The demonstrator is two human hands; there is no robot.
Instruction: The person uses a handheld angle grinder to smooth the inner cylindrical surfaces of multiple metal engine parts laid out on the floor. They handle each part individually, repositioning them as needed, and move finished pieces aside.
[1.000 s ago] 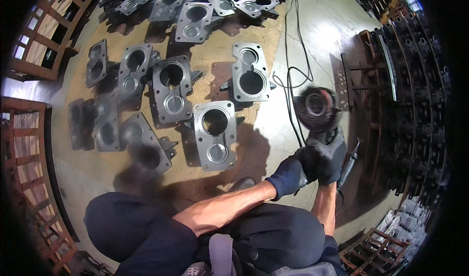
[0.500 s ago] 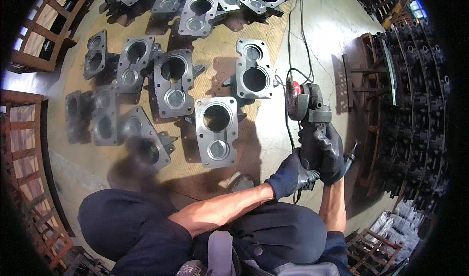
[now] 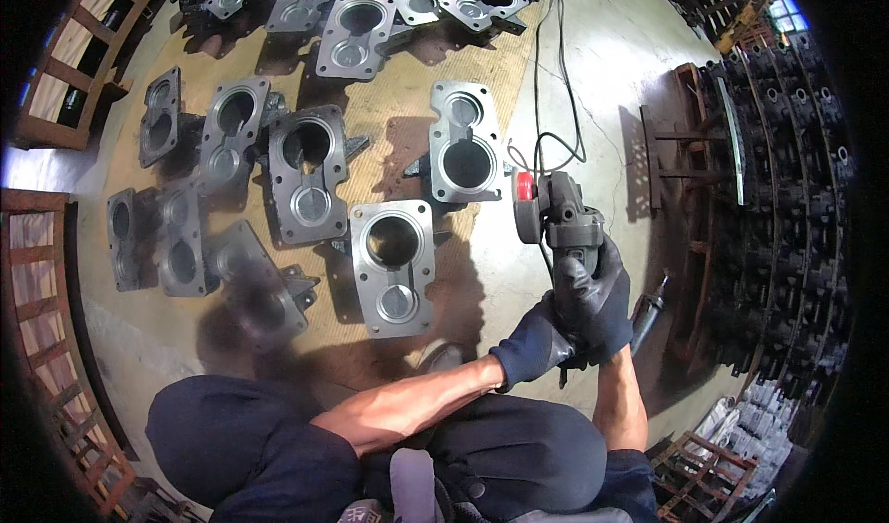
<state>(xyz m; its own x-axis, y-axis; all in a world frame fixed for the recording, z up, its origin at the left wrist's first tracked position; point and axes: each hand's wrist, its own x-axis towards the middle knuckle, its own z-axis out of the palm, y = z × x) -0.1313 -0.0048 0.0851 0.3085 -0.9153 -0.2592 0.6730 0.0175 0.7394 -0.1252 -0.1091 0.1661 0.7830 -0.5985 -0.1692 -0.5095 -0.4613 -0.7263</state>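
Observation:
I hold an angle grinder with both hands, its wheel to the left and a red part showing beside the wheel. My right hand, in a dark glove, is closed around the body behind the head. My left hand, also gloved, grips the rear end close below the right. The nearest flat-faced metal casting, with one big hole and one smaller round recess, stands left of the grinder. Another casting is just left of the wheel, with a gap between them.
Several similar castings stand on a tan sheet at left and far. A black cable runs along the floor. A slim hand tool lies right of my hands. Racks of dark parts line the right; wooden crates the left.
The grinder has turned slightly, so its wheel now shows more edge-on, and my right hand has rolled with it. The view has shifted a little; the castings stay in place.

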